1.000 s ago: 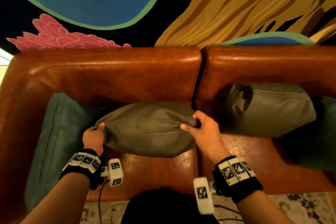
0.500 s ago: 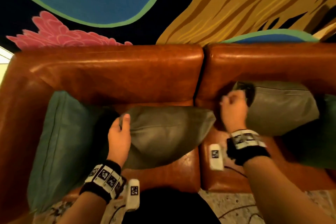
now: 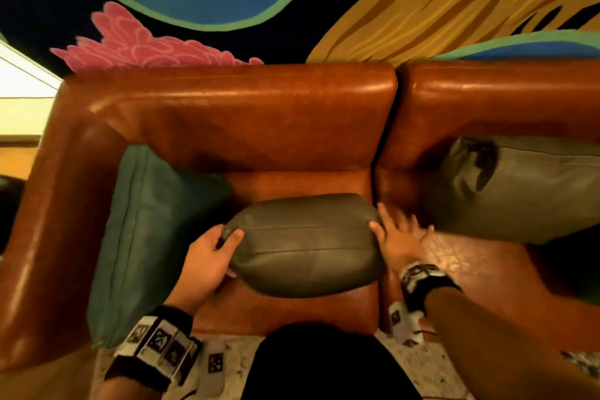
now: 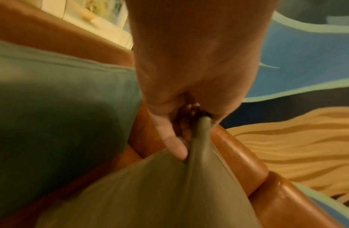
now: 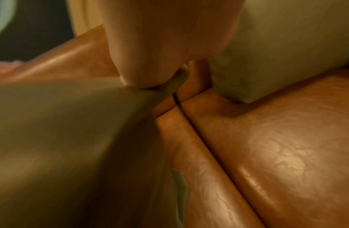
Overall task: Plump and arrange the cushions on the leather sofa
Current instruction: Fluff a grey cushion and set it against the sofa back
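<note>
A grey-olive leather cushion (image 3: pixel 305 243) lies on the left seat of the brown leather sofa (image 3: pixel 253 114), a little off the backrest. My left hand (image 3: pixel 224 240) grips its left corner; in the left wrist view the thumb and fingers (image 4: pixel 175 146) pinch the bunched corner of the cushion (image 4: pixel 160 192). My right hand (image 3: pixel 391 227) is blurred, with spread straight fingers and its thumb side against the cushion's right end. In the right wrist view the palm (image 5: pixel 150 46) meets that cushion (image 5: pixel 72 131).
A teal cushion (image 3: pixel 139 237) leans in the sofa's left corner against the armrest. A second grey cushion (image 3: pixel 526 188) leans on the right backrest, with bare seat leather (image 3: pixel 470 269) in front of it. A painted wall rises behind; patterned floor lies below.
My right hand left the second cushion's corner and came back to the middle cushion's right end. My left hand went from lying on the cushion to gripping its left corner. The cushion looks squeezed shorter.
</note>
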A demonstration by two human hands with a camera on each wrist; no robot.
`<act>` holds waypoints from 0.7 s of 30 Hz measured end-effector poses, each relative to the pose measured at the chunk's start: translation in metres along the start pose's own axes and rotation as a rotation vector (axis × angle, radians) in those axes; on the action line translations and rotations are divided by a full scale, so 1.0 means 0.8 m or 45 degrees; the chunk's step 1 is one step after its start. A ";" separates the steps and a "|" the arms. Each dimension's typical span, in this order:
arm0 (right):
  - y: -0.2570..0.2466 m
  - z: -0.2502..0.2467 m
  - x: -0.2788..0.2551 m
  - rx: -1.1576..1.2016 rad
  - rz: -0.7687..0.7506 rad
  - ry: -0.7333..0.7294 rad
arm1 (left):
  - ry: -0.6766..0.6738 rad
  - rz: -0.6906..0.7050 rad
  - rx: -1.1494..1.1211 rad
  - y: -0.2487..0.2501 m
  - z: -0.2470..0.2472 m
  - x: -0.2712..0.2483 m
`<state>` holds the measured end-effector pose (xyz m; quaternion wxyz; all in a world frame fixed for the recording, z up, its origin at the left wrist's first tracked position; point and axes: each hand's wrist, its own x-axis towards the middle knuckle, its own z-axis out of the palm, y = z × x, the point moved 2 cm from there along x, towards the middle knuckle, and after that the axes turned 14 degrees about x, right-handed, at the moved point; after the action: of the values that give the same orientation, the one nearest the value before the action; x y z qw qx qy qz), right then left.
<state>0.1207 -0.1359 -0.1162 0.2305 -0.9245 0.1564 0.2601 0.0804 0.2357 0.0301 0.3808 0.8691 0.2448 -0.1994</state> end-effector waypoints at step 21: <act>-0.046 -0.179 -0.060 0.992 -0.344 0.411 | 0.004 0.043 -0.357 0.047 -0.029 0.072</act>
<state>0.1554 -0.1696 0.0318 0.5663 -0.8096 0.1543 0.0017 0.1521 0.2471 0.0348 0.5015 0.8115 0.2564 -0.1554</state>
